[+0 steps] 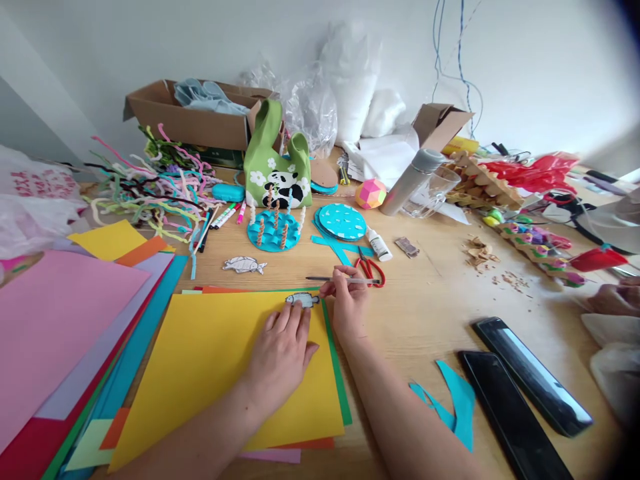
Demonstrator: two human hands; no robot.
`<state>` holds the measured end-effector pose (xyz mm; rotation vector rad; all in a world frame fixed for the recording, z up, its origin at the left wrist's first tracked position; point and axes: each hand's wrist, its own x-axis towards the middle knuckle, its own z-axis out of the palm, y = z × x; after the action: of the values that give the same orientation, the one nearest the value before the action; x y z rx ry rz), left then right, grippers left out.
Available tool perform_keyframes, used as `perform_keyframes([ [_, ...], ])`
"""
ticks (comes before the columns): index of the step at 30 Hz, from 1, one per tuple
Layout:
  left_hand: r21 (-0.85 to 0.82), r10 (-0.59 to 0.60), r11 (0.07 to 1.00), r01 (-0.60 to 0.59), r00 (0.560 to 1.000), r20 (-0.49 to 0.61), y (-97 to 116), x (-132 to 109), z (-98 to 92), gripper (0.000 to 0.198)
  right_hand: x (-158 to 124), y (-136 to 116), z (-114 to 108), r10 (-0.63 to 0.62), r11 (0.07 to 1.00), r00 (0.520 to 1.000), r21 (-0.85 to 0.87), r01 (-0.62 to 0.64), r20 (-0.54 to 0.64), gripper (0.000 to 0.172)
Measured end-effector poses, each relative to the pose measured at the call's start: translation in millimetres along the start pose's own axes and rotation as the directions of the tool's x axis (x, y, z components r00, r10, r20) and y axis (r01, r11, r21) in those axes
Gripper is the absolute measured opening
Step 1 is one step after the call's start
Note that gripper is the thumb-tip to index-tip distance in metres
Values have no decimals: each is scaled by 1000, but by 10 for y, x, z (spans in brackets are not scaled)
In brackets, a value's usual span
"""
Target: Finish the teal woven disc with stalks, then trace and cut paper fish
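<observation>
Bare forearms [200, 433] reached across the table [410, 307], the left hand [283, 343] resting extended fingertips on a paper fish [303, 299] at the yellow sheet's [200, 367] far right corner, while the right hand [349, 303] gripped a pen [324, 279] between curled fingers beside the fish.

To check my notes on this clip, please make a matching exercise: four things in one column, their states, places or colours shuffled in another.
1. left hand
2. right hand
3. panda bag
4. scissors

A. green
B. red handles
C. palm down over the yellow sheet, fingertips at a fish cutout
D. holding a pen

Pairs: 1-C, 2-D, 3-A, 4-B
</observation>
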<state>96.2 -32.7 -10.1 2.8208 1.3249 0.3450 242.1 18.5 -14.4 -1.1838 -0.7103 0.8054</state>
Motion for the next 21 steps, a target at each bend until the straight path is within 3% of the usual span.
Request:
perform_keyframes([
  [11,-16,5,1000,-6,999,-49,1,-8,43,48,-63,-37,95,-7,995,986,-98,23,168,22],
  [18,-17,25,1000,-26,998,-66,-7,-12,46,44,-8,19,54,2,998,999,-58,-4,-32,31],
  [21,-1,26,1000,-27,998,-62,-8,-7,42,43,-7,22,51,-23,997,998,-76,19,-53,32],
])
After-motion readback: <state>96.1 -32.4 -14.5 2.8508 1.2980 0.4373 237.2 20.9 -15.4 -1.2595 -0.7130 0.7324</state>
